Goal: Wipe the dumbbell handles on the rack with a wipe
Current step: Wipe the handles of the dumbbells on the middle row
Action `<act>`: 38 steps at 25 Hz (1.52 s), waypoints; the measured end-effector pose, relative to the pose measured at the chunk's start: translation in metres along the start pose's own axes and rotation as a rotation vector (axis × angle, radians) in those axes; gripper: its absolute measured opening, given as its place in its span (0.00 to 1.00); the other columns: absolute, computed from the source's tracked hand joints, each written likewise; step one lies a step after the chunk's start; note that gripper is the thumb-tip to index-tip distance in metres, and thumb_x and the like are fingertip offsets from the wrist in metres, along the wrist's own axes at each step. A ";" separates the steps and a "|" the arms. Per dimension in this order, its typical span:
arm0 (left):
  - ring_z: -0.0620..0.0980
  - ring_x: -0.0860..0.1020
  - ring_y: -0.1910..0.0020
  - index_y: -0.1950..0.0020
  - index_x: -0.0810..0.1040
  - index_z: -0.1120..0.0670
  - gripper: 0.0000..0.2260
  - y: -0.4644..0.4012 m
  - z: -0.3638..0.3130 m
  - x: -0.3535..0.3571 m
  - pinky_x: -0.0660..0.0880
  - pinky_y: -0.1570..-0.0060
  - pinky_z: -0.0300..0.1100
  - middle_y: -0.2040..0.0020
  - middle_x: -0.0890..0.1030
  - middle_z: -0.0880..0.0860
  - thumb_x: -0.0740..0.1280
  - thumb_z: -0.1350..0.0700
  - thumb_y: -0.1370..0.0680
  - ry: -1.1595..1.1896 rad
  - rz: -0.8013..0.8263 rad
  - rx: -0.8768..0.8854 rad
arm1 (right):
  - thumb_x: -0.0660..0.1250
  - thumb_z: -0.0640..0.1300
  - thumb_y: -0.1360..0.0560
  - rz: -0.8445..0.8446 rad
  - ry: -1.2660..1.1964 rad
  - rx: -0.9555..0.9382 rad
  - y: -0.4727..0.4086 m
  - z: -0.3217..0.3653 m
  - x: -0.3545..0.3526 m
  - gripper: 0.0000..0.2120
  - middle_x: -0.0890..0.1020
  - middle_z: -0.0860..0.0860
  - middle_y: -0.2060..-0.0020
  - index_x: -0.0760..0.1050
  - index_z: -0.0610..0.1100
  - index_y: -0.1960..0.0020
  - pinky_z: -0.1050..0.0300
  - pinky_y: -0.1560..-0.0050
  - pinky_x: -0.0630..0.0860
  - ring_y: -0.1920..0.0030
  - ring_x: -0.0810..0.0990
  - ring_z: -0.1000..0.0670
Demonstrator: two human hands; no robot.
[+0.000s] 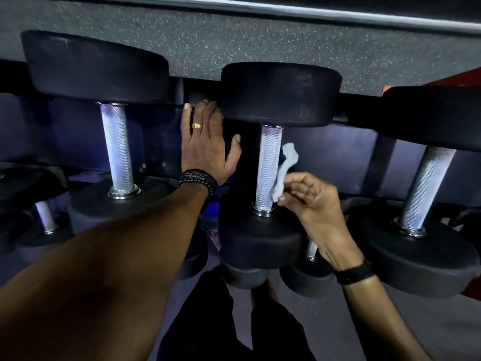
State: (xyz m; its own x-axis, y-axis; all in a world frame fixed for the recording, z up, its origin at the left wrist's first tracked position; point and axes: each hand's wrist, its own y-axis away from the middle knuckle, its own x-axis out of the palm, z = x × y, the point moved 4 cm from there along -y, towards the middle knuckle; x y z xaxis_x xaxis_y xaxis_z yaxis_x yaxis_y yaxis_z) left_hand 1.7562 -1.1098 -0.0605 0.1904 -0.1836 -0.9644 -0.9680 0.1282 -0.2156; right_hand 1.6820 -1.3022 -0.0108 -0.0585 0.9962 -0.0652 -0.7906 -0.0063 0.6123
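Observation:
Three black dumbbells with knurled silver handles lie across the top tier of the rack [197, 97]. My right hand [309, 204] pinches a crumpled white wipe [285, 170] against the right side of the middle dumbbell's handle [268, 168], near its lower end. My left hand [205, 144] rests flat with straight fingers on the rack rail beside the middle dumbbell's far head [281, 92]. The left dumbbell's handle [117, 147] and the right dumbbell's handle [426, 186] are untouched by either hand.
Smaller dumbbells sit on a lower tier, one at the far left [45, 217] and one below the middle [309, 272]. Speckled grey flooring [260, 35] lies beyond the rack. My dark-clothed legs [234, 321] stand close under the rack's front.

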 end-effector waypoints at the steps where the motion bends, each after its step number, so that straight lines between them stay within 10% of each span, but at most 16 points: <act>1: 0.63 0.67 0.32 0.34 0.65 0.67 0.25 0.000 0.000 0.000 0.60 0.28 0.63 0.36 0.75 0.68 0.62 0.49 0.23 -0.005 0.004 -0.002 | 0.68 0.25 0.28 -0.011 0.004 -0.055 -0.003 0.005 0.005 0.17 0.86 0.52 0.57 0.79 0.46 0.51 0.56 0.46 0.77 0.53 0.84 0.52; 6: 0.63 0.67 0.32 0.34 0.67 0.68 0.26 0.000 0.001 0.000 0.59 0.27 0.63 0.36 0.75 0.67 0.61 0.49 0.23 -0.023 0.042 -0.015 | 0.58 0.26 0.29 -0.183 -0.065 -0.134 -0.037 0.043 0.026 0.19 0.86 0.47 0.52 0.81 0.39 0.47 0.57 0.44 0.77 0.48 0.84 0.49; 10: 0.63 0.69 0.32 0.35 0.65 0.67 0.25 0.000 0.000 0.001 0.60 0.28 0.63 0.37 0.76 0.68 0.61 0.49 0.23 0.000 0.024 -0.007 | 0.52 0.28 0.41 0.148 0.226 -0.060 -0.006 0.018 0.019 0.27 0.85 0.59 0.60 0.79 0.57 0.64 0.59 0.46 0.75 0.52 0.81 0.61; 17: 0.63 0.67 0.32 0.34 0.66 0.67 0.25 0.000 0.001 -0.001 0.59 0.28 0.63 0.37 0.75 0.68 0.61 0.49 0.22 0.007 -0.010 0.003 | 0.55 0.28 0.44 0.096 -0.196 0.060 -0.047 0.036 0.018 0.29 0.84 0.43 0.47 0.77 0.31 0.45 0.52 0.36 0.74 0.42 0.81 0.46; 23: 0.63 0.68 0.32 0.35 0.67 0.69 0.26 0.001 0.001 0.001 0.58 0.28 0.62 0.36 0.75 0.68 0.62 0.49 0.22 -0.016 0.027 -0.007 | 0.50 0.18 0.37 0.233 0.044 0.202 -0.024 0.027 0.026 0.26 0.81 0.55 0.72 0.78 0.42 0.59 0.69 0.67 0.72 0.70 0.78 0.60; 34: 0.62 0.66 0.32 0.36 0.65 0.66 0.24 0.001 0.001 0.003 0.60 0.28 0.63 0.37 0.75 0.69 0.61 0.49 0.23 0.003 -0.017 0.003 | 0.51 0.24 0.34 -0.053 0.062 0.053 0.016 0.042 0.026 0.23 0.79 0.56 0.46 0.73 0.37 0.45 0.59 0.35 0.71 0.40 0.76 0.53; 36: 0.61 0.64 0.31 0.35 0.65 0.65 0.24 0.001 0.002 0.004 0.56 0.26 0.60 0.36 0.75 0.68 0.61 0.49 0.23 0.008 -0.008 0.005 | 0.52 0.21 0.33 -0.070 -0.079 0.035 0.008 0.064 0.035 0.21 0.72 0.56 0.43 0.72 0.35 0.46 0.68 0.41 0.72 0.38 0.68 0.54; 37: 0.61 0.63 0.31 0.34 0.65 0.66 0.25 0.001 0.002 0.004 0.54 0.26 0.59 0.35 0.74 0.67 0.61 0.48 0.23 -0.001 0.010 0.001 | 0.53 0.22 0.34 -0.082 -0.090 0.030 -0.002 0.069 0.039 0.21 0.84 0.53 0.57 0.75 0.37 0.49 0.68 0.51 0.75 0.55 0.81 0.58; 38: 0.60 0.63 0.31 0.33 0.65 0.66 0.26 0.001 0.002 0.004 0.54 0.26 0.59 0.35 0.74 0.67 0.61 0.48 0.23 -0.011 0.024 -0.004 | 0.55 0.24 0.35 -0.098 -0.095 0.025 -0.011 0.071 0.041 0.18 0.75 0.55 0.64 0.75 0.37 0.53 0.63 0.59 0.73 0.60 0.66 0.60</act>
State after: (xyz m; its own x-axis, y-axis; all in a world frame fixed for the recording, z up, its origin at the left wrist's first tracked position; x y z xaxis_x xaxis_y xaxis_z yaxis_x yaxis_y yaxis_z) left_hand 1.7560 -1.1080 -0.0651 0.1690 -0.1696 -0.9709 -0.9729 0.1289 -0.1919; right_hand 1.7322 -1.2551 0.0358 0.0774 0.9957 -0.0517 -0.7742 0.0927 0.6261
